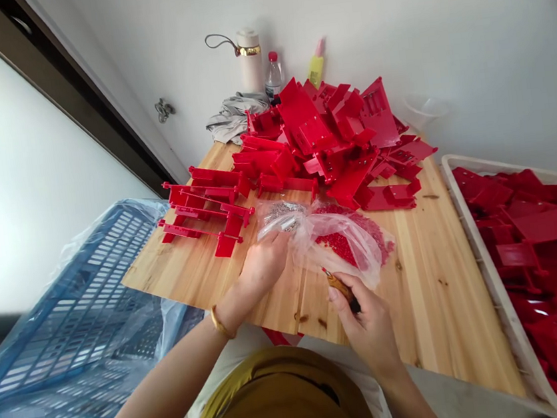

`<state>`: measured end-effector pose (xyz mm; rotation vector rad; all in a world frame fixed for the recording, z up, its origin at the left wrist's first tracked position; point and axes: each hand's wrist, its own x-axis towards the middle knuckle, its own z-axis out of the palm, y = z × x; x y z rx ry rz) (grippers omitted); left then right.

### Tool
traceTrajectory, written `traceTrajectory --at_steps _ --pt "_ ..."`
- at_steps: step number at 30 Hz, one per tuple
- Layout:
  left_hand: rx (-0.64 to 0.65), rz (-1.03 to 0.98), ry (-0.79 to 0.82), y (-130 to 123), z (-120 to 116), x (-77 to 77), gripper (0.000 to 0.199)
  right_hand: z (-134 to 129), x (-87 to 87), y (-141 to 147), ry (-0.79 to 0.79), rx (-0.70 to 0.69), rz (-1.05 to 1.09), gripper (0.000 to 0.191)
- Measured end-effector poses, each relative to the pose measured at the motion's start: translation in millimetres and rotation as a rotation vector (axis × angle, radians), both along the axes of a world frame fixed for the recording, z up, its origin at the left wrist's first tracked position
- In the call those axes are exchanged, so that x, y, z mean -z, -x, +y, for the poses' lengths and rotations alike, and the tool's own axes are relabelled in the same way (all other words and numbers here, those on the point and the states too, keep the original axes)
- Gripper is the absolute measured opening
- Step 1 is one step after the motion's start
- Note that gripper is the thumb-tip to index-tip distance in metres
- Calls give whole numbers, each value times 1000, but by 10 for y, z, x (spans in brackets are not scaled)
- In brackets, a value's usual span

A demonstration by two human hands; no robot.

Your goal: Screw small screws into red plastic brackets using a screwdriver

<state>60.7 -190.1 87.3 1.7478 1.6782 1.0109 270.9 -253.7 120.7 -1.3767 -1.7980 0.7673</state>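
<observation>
My left hand (266,262) reaches into the near edge of a clear plastic bag of small shiny metal pieces (286,213). Its fingers are bent together, and whatever they hold is hidden. In my right hand (369,319) is a hand tool with a brown handle (340,288); a small red piece shows at its metal tip. Just beyond the tool lies a clear bag (363,243) with many tiny red pieces (337,239). Several red plastic frames (207,203) stand at the left, and a heap of red plastic parts (320,130) covers the back of the table.
The wooden table (439,298) has a blue crate (83,305) lined with plastic to its left. At right, a white bin (486,266) holds more red parts. Along the wall are a flask (251,64), a bottle (273,75), a yellow tube (316,67) and grey cloth (235,116).
</observation>
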Motion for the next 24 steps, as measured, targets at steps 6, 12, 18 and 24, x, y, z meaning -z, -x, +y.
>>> traceTrajectory --at_steps 6,12,18,24 --pt "30 478 191 -50 412 56 25 60 89 14 13 -17 28 24" --pt "57 656 202 -72 370 43 31 142 190 11 42 -2 56 24" --pt "72 749 192 -107 374 10 31 175 210 58 118 -9 107 27" --pt "80 776 171 -172 373 76 23 168 228 106 170 -7 174 28"
